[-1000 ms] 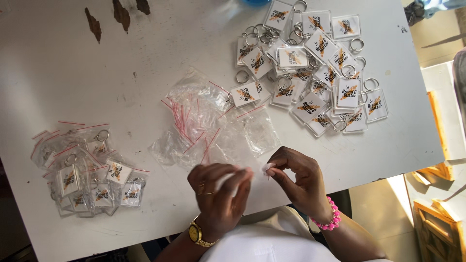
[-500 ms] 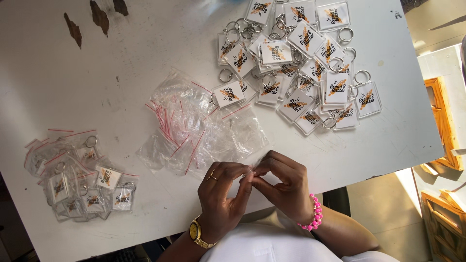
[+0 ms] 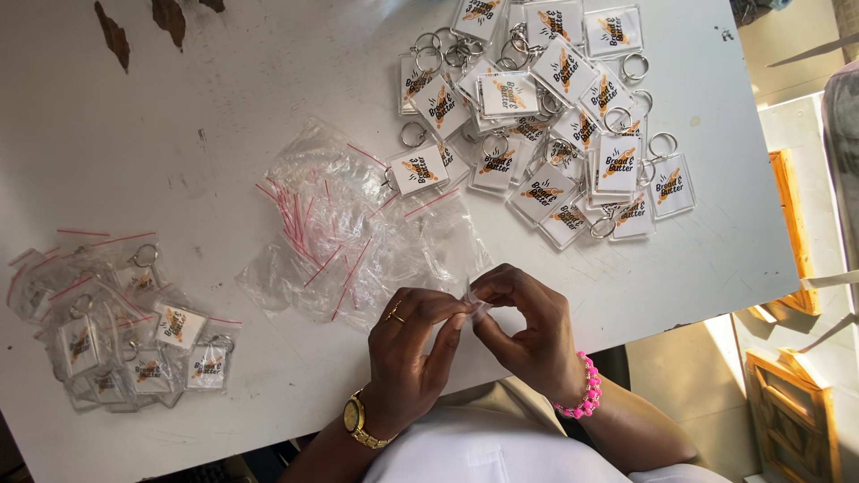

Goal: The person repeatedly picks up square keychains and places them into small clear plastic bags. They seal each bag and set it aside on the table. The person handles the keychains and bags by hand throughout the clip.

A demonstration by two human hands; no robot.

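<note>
Counter: white, scuffed.
Keyrings: loose heap, far right.
Empty bags: clear, red-striped, centre.
Bagged keyrings: left pile.
Left hand, right hand: fingertips pinched together on small clear bag (probably empty), near edge.

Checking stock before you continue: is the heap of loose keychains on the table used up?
No, many unbagged keychains lie heaped on the white table.

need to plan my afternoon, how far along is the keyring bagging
Done: a small pile of bagged keyrings at the table's left. In hand: the left hand and right hand pinch one small clear bag. Left: the much larger heap of loose keyrings and a stack of empty bags.
</note>
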